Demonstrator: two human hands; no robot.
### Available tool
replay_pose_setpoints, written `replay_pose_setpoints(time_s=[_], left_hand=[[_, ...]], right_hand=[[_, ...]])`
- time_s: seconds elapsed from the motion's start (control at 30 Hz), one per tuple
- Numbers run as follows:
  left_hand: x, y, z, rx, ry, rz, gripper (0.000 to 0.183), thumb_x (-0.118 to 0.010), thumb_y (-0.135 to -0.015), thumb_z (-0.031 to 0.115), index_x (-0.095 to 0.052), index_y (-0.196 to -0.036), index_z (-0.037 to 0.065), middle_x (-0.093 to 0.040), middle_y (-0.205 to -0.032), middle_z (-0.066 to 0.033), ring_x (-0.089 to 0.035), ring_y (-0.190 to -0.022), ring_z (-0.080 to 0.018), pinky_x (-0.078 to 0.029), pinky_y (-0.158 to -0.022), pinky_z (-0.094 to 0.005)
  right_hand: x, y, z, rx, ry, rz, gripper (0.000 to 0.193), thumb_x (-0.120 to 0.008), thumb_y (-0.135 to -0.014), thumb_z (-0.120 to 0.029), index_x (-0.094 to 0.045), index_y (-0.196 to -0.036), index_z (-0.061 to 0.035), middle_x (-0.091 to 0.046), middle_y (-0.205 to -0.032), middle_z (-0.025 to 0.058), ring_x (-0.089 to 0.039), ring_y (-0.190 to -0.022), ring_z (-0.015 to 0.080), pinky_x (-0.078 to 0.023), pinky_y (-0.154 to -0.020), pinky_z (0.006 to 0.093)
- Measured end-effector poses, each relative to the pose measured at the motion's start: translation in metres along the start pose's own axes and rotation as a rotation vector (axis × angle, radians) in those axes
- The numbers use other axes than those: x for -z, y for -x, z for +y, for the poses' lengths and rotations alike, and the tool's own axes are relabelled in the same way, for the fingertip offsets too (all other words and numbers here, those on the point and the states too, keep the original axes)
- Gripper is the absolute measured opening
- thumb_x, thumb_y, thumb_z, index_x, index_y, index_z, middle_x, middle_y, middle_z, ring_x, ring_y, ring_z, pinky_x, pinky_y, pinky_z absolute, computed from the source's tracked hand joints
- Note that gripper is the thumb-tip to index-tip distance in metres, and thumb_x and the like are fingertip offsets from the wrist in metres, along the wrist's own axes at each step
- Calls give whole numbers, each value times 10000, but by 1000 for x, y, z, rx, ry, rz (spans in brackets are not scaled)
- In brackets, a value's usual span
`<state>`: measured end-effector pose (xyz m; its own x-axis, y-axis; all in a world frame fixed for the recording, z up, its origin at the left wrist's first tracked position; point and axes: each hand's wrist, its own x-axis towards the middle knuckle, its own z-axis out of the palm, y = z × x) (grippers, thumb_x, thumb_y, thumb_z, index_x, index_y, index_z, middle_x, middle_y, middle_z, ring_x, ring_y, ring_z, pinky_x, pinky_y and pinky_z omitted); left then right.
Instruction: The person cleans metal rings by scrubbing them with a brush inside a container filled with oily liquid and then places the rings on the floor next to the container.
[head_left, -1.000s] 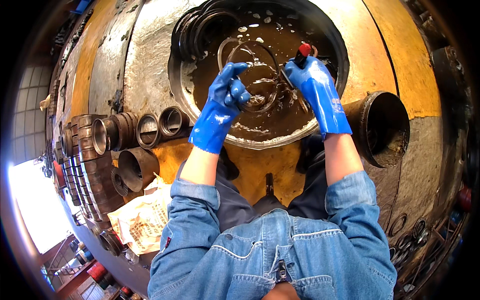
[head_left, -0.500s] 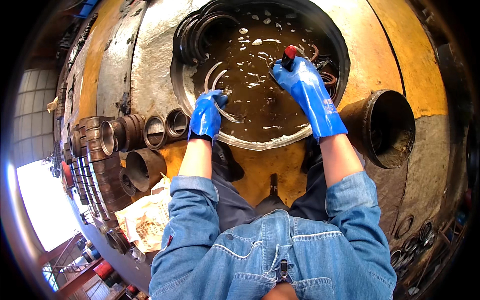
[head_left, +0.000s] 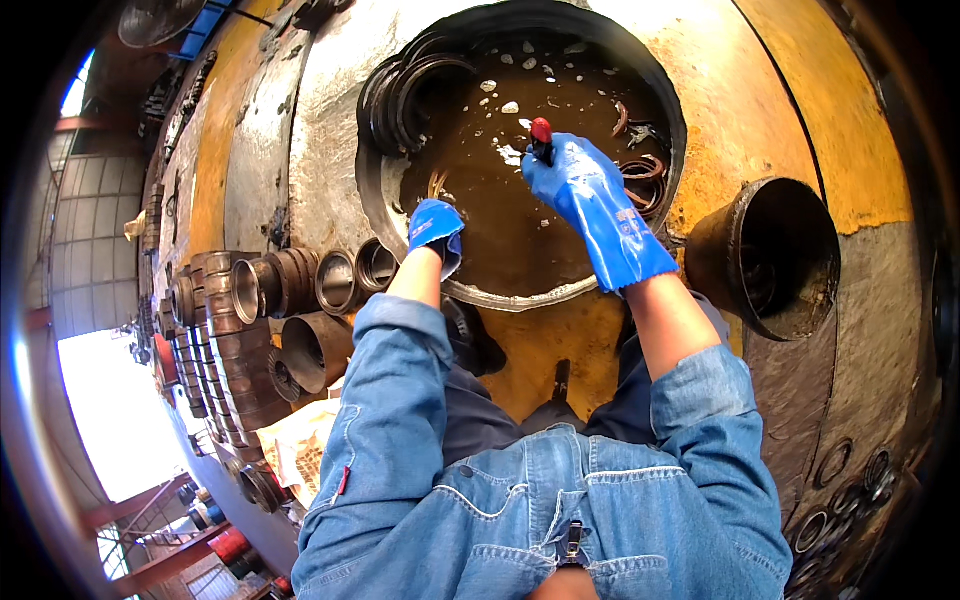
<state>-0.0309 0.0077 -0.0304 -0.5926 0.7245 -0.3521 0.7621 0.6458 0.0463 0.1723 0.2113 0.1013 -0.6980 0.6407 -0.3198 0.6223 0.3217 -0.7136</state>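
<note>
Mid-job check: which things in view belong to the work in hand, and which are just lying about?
Apparently in the work:
right hand, gripping a red-ended handle
left hand, near a partly hidden ring
basin of brown liquid

Apparently lying about:
large open cylinder, right
row of metal cylinders, left
pale bag, lower left

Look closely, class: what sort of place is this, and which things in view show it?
Probably a mechanical workshop: a round, dark-walled basin holds murky brown liquid and curved dark rings, with short brown metal cylinders grouped at left and a wide, rust-brown open cylinder at right.
</note>
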Motion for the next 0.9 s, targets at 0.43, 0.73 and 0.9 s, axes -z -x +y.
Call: replay_pose_setpoints(time_s=[0.43, 0.73, 0.9], left_hand=[[105, 56, 73, 180, 1621, 233, 203, -692, -1018, 181, -714, -1143, 23, -689, -854, -15, -610, -707, -97, -503, -648, -251], [148, 93, 61, 126, 1532, 328, 291, -664, -1041, 240, -700, -1250, 40, -621, -795, 27, -467, -576, -30, -344, -507, -181], [116, 88, 17, -9, 1858, 257, 400, -615, -1068, 287, -613, -1372, 27, -620, -801, 55, -425, -520, -10, -343, -467, -198]], right_hand=[[12, -8, 16, 11, 38, 97, 365, -584, -936, -386, -751, -1093, -102, -762, -1028, 158, -716, -1005, 383, -557, -892, 465], [-1, -9, 7, -12, 117, -1, 353, -621, -920, -390, -770, -1111, -134, -758, -1079, 155, -717, -1020, 384, -568, -909, 463], [-1, -10, -1, -53, 155, -109, 381, -609, -944, -413, -759, -1196, -170, -759, -1159, 111, -728, -1066, 349, -584, -931, 447]])
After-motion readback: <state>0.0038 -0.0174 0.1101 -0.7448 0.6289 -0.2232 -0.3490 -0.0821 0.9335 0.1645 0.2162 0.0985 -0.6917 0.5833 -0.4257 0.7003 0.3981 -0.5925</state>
